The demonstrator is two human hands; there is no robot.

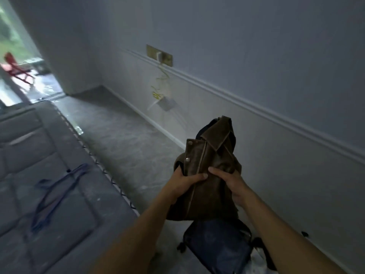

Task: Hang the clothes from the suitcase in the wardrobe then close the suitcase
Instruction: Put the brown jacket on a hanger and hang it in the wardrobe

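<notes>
Brown jacket [209,167] bunched upright, gripped by left hand [182,181], right hand [232,182]

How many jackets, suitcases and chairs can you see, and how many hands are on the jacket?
Jackets: 1, the brown jacket
Suitcases: 1, the dark blue suitcase
Chairs: 1, the red chair
Hands gripping the jacket: 2, the left hand and the right hand
Total: 5
</notes>
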